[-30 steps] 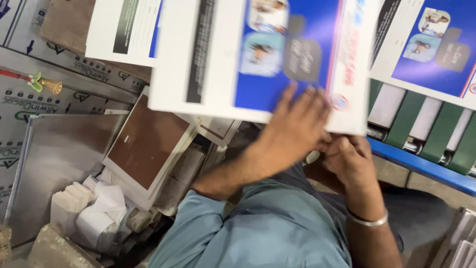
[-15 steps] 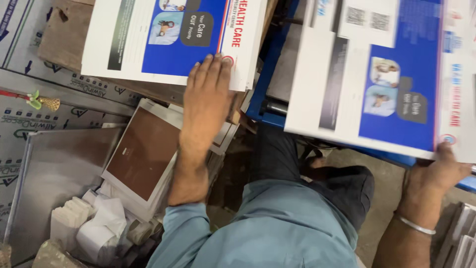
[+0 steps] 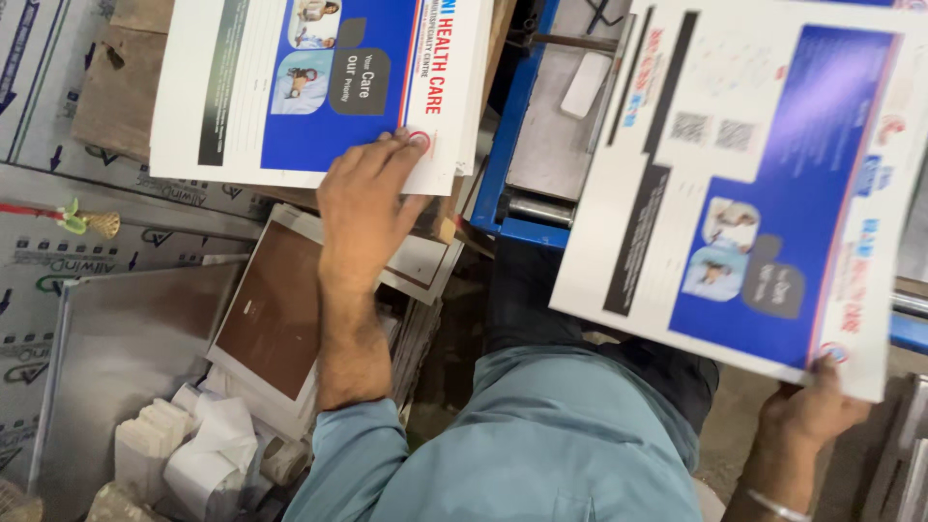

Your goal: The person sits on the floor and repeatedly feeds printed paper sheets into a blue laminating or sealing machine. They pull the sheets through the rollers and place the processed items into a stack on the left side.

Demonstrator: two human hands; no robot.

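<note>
My left hand lies flat on the near corner of a stack of printed sheets, white with a blue panel and small photos, resting on a brown board at the upper left. My right hand grips the lower edge of a single printed sheet of the same design, held tilted in the air over a blue-framed metal machine. A silver bangle sits on my right wrist. My teal sleeves and shirt fill the bottom middle.
A brown framed panel lies below the stack. A silver metal sheet lies to its left, with white folded papers at its near end. Printed aluminium plates cover the far left. A small brass bell sits there.
The two hands have split apart. My right hand has carried one sheet off to the right and tilted it, while my left hand has stayed pressed on the stack at the left.
</note>
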